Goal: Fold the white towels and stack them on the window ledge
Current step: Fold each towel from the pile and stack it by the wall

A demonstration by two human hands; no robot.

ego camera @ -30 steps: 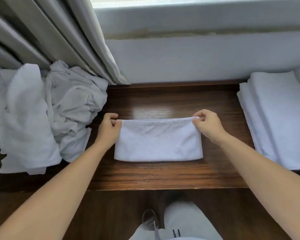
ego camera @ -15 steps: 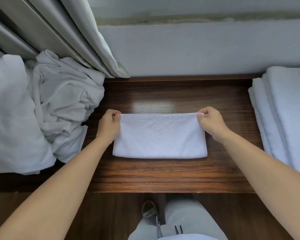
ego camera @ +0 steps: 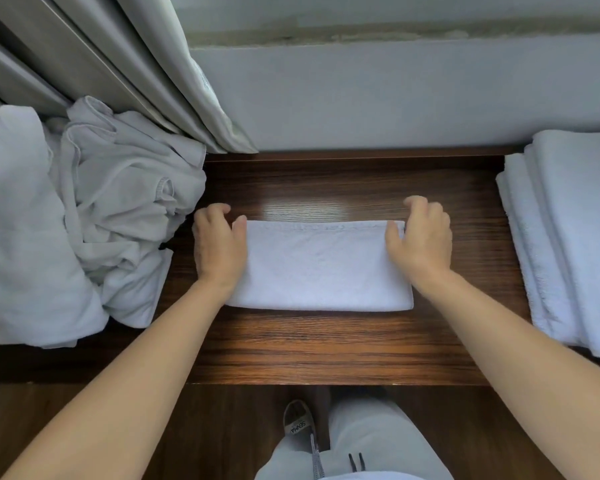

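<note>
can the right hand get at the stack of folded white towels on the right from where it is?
Probably yes. The right hand rests loosely on the small folded white towel, gripping nothing, and only bare dark wooden ledge lies between it and the stack of folded white towels.

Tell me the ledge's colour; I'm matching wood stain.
Dark brown with streaky wood grain, clearest in the head view.

Left hand point(ego camera: 218, 245) and right hand point(ego camera: 421, 237) palm-down, fingers loosely curled, forearms reaching forward

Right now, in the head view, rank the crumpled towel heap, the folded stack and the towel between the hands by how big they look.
1. crumpled towel heap, largest
2. folded stack, though cut off by the frame edge
3. towel between the hands, smallest
</note>
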